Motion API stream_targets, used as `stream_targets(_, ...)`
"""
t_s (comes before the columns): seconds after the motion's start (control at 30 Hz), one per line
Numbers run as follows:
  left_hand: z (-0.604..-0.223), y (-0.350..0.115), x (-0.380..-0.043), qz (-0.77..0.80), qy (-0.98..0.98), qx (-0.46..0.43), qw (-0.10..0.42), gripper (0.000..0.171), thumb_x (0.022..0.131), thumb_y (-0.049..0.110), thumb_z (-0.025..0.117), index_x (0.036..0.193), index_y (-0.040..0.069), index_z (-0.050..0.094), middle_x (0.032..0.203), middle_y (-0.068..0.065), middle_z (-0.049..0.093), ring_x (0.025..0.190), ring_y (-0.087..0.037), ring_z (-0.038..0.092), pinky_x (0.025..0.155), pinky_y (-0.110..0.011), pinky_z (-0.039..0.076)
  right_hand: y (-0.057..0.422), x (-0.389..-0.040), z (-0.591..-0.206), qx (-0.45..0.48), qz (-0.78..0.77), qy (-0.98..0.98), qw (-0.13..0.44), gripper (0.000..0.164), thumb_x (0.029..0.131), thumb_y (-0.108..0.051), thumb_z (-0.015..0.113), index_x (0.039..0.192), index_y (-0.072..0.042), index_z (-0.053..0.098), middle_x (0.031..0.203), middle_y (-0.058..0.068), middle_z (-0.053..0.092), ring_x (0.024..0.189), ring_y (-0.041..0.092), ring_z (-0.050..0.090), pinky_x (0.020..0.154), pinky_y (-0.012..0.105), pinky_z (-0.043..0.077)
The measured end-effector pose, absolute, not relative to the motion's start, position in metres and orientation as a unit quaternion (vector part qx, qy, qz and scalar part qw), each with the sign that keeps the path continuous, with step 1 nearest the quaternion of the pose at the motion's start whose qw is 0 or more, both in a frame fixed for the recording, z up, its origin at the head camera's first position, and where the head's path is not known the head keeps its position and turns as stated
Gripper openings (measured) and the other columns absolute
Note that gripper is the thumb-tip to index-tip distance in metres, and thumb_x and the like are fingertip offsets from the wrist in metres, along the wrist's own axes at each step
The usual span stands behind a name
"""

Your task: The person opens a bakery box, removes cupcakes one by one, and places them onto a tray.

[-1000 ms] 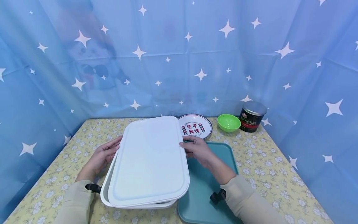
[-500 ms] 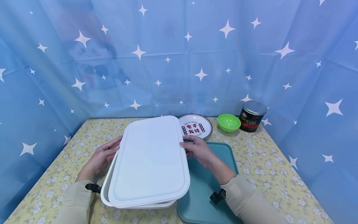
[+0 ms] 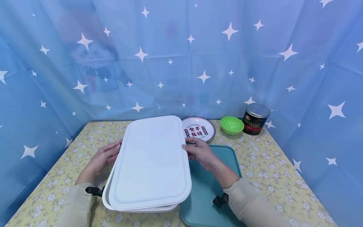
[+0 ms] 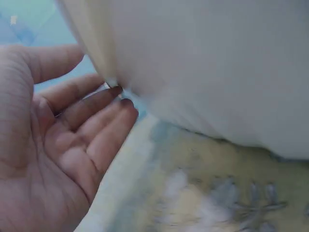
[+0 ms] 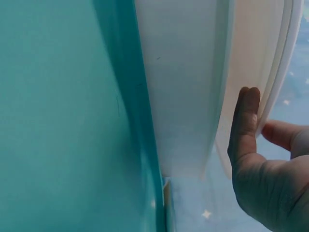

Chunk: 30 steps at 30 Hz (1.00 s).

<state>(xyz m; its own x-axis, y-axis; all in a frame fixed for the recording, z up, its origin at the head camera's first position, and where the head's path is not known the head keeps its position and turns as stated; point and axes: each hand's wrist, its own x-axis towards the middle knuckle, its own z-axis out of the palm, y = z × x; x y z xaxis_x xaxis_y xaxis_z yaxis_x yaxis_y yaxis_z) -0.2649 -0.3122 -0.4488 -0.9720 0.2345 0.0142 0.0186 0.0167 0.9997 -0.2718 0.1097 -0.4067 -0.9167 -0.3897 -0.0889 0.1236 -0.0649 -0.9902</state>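
In the head view a rectangular white lid (image 3: 153,157) lies askew over a white container (image 3: 108,189), whose rim shows along the left and front. My left hand (image 3: 103,160) is at the container's upper left side. In the left wrist view its fingertips (image 4: 126,104) touch the white edge, the fingers only loosely bent and the palm open. On the other side my right hand (image 3: 199,153) pinches the lid's right edge, thumb on top and fingers underneath. The right wrist view shows the lid's edge raised above the container's wall (image 5: 186,72).
A teal tray (image 3: 215,186) lies to the right, partly under the right forearm. Behind are a white plate with red characters (image 3: 198,128), a green bowl (image 3: 232,125) and a black espresso tin (image 3: 256,119). A blue star-patterned curtain (image 3: 181,63) surrounds the floral tablecloth (image 3: 269,176).
The lid has shifted very slightly left over the container, and the left hand's fingers have edged left with it. The right hand keeps its pinch on the lid's edge.
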Motion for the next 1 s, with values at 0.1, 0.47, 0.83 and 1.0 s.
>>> stream_targets(0.1, -0.438, -0.312, -0.261, 0.622, 0.777, 0.07, 0.067, 0.062, 0.104, 0.043, 0.053, 0.151, 0.004, 0.044, 0.153, -0.003, 0.046, 0.123, -0.003, 0.058, 0.098, -0.023, 0.048, 0.107, -0.272, -0.405, -0.099, -0.724, 0.661, 0.173, 0.051, 0.099, -0.016, 0.065, 0.143, 0.002, 0.045, 0.107, 0.016, 0.074, 0.086, 0.02, 0.073, 0.076, 0.035, 0.06)
stream_targets(0.47, -0.411, -0.32, -0.248, 0.517, 0.85, 0.077, 0.059, 0.068, 0.102, 0.049, 0.054, 0.155, 0.01, 0.039, 0.158, -0.014, 0.037, 0.143, -0.035, 0.039, 0.11, -0.048, 0.04, 0.096, -0.273, -0.393, -0.107, -0.721, 0.664, 0.167, 0.05, 0.098, -0.019, 0.066, 0.142, -0.003, 0.048, 0.112, 0.017, 0.072, 0.092, 0.024, 0.073, 0.081, 0.038, 0.06)
stream_targets(0.83, -0.364, -0.352, -0.237, 0.515, 0.851, 0.085, 0.058, 0.071, 0.104, 0.043, 0.054, 0.16, 0.01, 0.027, 0.151, -0.024, 0.042, 0.108, 0.0, 0.064, 0.091, -0.036, 0.056, 0.062, -0.276, -0.364, -0.135, -0.703, 0.677, 0.171, 0.046, 0.098, -0.024, 0.069, 0.14, -0.013, 0.054, 0.11, 0.016, 0.072, 0.093, 0.029, 0.073, 0.081, 0.041, 0.06)
stream_targets(1.0, -0.35, -0.375, -0.228, 0.508, 0.855, 0.083, 0.056, 0.07, 0.105, 0.035, 0.055, 0.16, 0.003, 0.023, 0.147, -0.029, 0.043, 0.103, -0.003, 0.066, 0.084, -0.034, 0.058, 0.036, -0.28, -0.354, -0.158, -0.683, 0.689, 0.183, 0.048, 0.098, -0.023, 0.069, 0.14, -0.011, 0.052, 0.112, 0.015, 0.072, 0.096, 0.028, 0.073, 0.082, 0.04, 0.059)
